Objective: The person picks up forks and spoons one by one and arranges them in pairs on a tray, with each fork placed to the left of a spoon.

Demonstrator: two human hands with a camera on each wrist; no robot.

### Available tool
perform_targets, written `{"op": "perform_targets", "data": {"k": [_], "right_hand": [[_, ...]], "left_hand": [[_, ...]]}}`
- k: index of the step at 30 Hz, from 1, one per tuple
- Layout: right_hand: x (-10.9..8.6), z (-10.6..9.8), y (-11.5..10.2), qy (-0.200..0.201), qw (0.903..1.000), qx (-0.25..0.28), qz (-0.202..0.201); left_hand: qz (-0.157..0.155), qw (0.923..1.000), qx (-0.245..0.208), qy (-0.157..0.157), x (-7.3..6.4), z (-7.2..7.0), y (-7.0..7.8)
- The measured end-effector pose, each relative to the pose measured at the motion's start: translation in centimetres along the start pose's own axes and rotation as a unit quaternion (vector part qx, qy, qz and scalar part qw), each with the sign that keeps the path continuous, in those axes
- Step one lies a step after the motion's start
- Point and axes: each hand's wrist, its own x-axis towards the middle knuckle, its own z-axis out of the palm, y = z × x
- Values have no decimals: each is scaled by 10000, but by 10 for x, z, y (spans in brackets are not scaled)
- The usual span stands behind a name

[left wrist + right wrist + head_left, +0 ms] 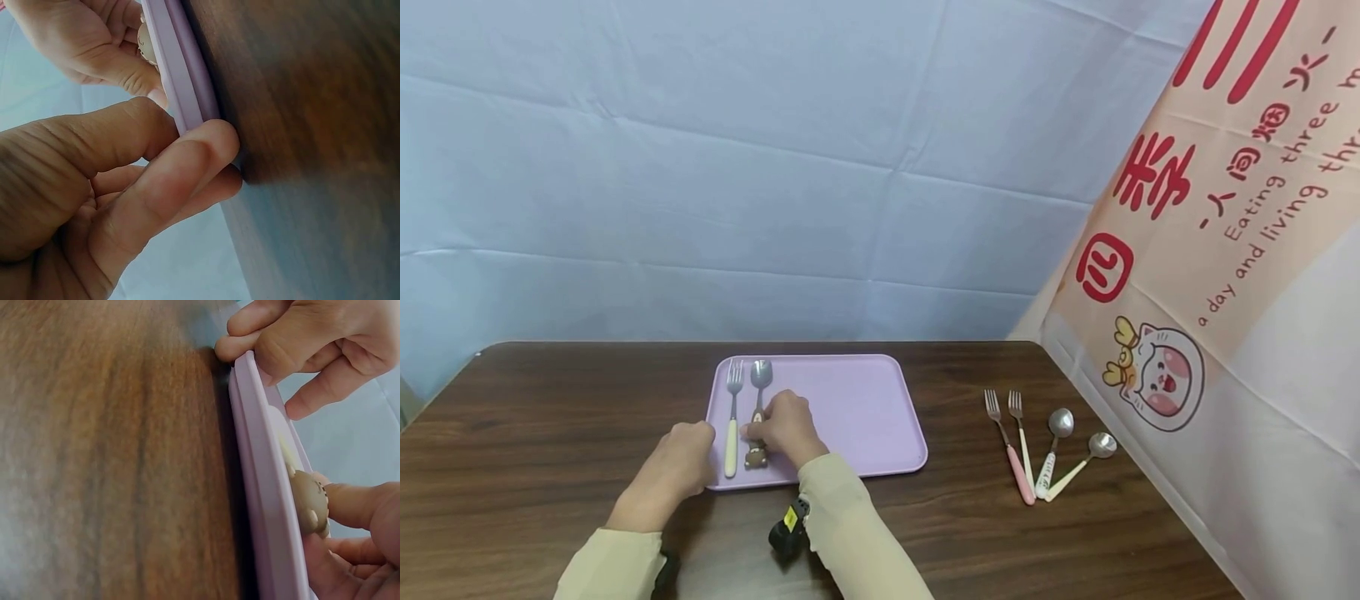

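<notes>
A lilac tray lies on the dark wood table. At its near left corner my left hand pinches the rim, thumb above and fingers curled below, as the left wrist view shows. My right hand is over the tray's left part and holds a spoon by its handle. That handle ends in a brown bear figure, and the spoon's bowl points to the far side. Parallel to it, on its left, lies a fork with a cream handle. The right hand covers part of the spoon's handle.
Right of the tray lie a pink-handled fork, a smaller cream-handled fork, a spoon with a patterned white handle and a cream-handled spoon. A pale blue cloth hangs behind the table, a printed cloth along the right.
</notes>
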Motion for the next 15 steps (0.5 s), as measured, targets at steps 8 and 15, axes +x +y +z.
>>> {"op": "perform_targets", "data": {"k": [8, 15], "right_hand": [[1, 1, 2, 13, 9999, 48, -141], [1, 2, 5, -32, 9998, 126, -137]], "left_hand": [[96, 9999, -18, 83, -1, 0, -1], [145, 9998, -44, 109, -1, 0, -1]]}}
